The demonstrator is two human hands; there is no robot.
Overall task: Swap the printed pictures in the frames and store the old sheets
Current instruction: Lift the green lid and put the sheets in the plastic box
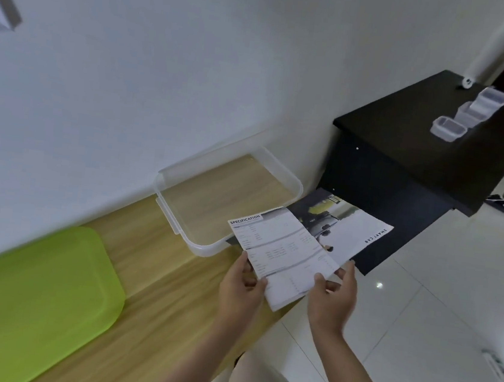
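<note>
A: Sheets?
B: Left hand (pixel 241 287) and right hand (pixel 334 297) each pinch the printed sheets (pixel 287 251), over the bench (pixel 150 298) right edge, just beside the clear tray (pixel 290 176).
A: Lid?
B: Green lid (pixel 29 285), left end.

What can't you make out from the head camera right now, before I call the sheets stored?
- Specification sheet: small print blurred, only the heading reads.
- Car picture sheet: near half covered by the specification sheet.
- Left hand, right hand: fingertips hidden under the paper.
- Clear tub: near corner hidden behind the sheets.
- Picture frames: none in view.
</note>
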